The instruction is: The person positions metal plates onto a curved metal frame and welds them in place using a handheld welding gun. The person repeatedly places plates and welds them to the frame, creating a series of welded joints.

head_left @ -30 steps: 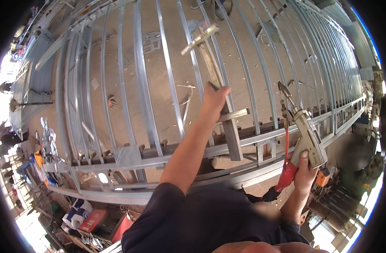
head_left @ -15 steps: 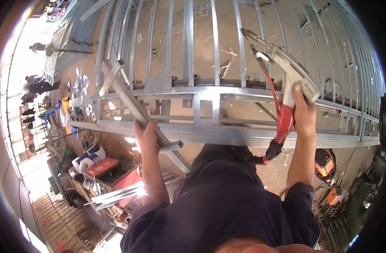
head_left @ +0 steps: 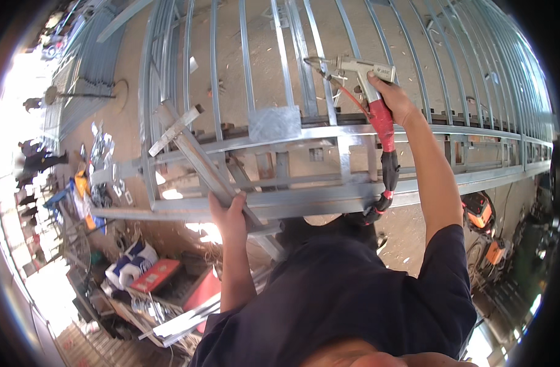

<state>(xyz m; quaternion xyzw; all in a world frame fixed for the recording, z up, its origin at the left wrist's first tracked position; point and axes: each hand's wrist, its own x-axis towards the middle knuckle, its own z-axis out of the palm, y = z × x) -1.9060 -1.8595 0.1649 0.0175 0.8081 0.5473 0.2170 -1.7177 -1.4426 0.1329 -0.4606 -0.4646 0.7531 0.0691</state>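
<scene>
My left hand is closed around a grey square metal tube with a short crosspiece near each end. The tube lies slanted across the near rails of a large galvanized metal frame. In my right hand is a pistol-shaped welding gun, gripped by its handle above the frame. The gun's slim nozzle points left, apart from the metal bars below. Red wrapping covers the lower handle, and a black cable hangs from it toward my body. A flat square metal plate sits on the frame between my hands.
Long parallel bars span the far side. At the lower left stands a cluttered bench with a red box and loose metal strips. Orange-and-black machines stand at the right. People are far left.
My right hand has moved the welding gun left and farther out, and its nozzle has swung from up-left to nearly level left. My left hand keeps its grip on the tube. The view has shifted.
</scene>
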